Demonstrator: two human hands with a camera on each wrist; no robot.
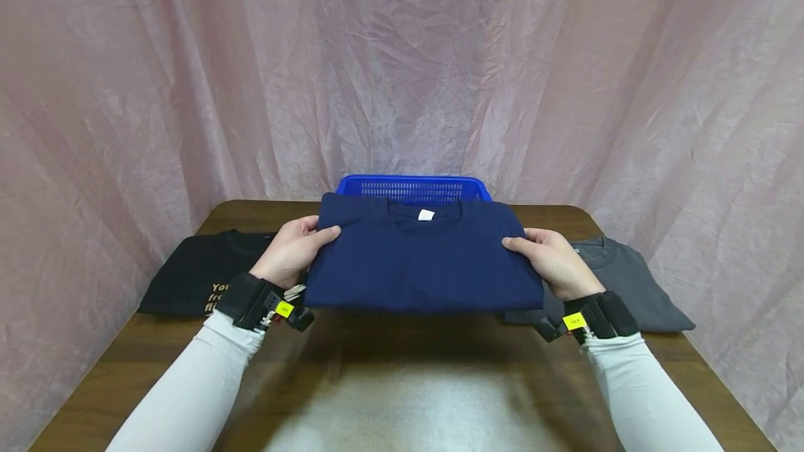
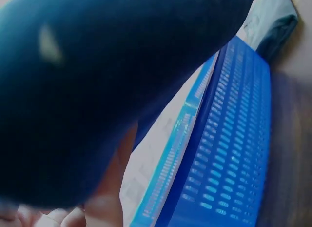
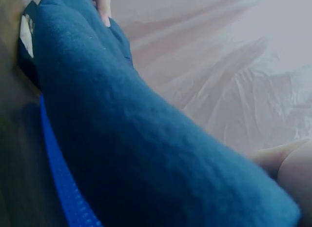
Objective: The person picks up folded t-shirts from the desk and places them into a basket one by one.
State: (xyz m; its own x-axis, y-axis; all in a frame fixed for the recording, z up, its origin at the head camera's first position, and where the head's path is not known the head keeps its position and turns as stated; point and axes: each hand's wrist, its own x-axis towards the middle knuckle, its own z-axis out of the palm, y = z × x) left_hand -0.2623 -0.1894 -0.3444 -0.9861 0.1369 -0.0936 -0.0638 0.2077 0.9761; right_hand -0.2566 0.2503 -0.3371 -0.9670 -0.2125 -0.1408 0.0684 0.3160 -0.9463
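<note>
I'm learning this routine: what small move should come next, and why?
Probably ease the navy shirt forward over the basket; the left hand and right hand hold it up by its sides, and the basket stands just beyond it.

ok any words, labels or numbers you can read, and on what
"You", "fro", "fli": black shirt, rest hidden by left wrist strap
Left yellow tag: too small to read
Right yellow tag: too small
Collar label on navy shirt: too small
Grey shirt's collar mark: too small

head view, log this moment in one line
left hand, right hand: grip navy shirt | navy shirt: folded, above table | blue basket: partly hidden
</note>
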